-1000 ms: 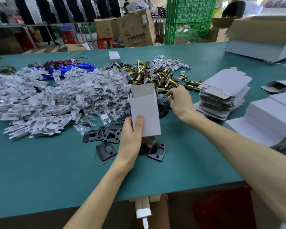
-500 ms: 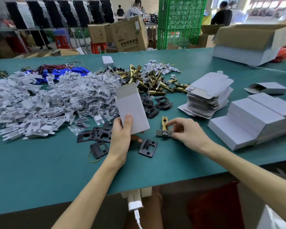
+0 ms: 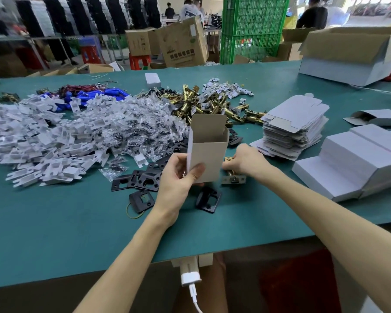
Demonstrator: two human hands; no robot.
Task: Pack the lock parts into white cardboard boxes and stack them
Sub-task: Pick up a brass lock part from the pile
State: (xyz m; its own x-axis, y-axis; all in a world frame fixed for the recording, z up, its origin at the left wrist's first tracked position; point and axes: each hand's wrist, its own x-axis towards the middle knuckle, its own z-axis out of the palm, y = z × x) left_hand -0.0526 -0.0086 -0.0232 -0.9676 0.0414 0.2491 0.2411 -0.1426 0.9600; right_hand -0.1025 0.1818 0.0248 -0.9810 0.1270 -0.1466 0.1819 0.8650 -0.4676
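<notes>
Holding the box (image 3: 207, 152) upright made sense to me. The left hand (image 3: 178, 175) had it just above the table (image 3: 77, 233), open end up and the flap standing at the back, so a part could go straight down into it. The thumb was pressed on the front face and the other fingers were wrapped round behind, so a proper grip.

The right hand (image 3: 246, 162) was just beside the box on its right, fingers curled round a brass latch (image 3: 233, 177) and pinching its body, with the faceplate end poking out low and toward the person. I couldn't tell if the latch was resting on the table or already off it. My guess is the latch was next in, since it sat right by the box mouth's side.

Black plates (image 3: 142, 180) lay loose just left of the box, and a single plate (image 3: 208, 199) lay in front of it. Behind were the latch pile (image 3: 190, 102), the screw bags (image 3: 133, 129) and a heap of white plastic bits (image 3: 43, 141). Off to the right were a stack of flat blanks (image 3: 294, 127) and, nearer, closed boxes (image 3: 357, 159) stacked in steps.

The layout looked deliberate: parts in front, blanks and done boxes on the right, all in arm's reach.
</notes>
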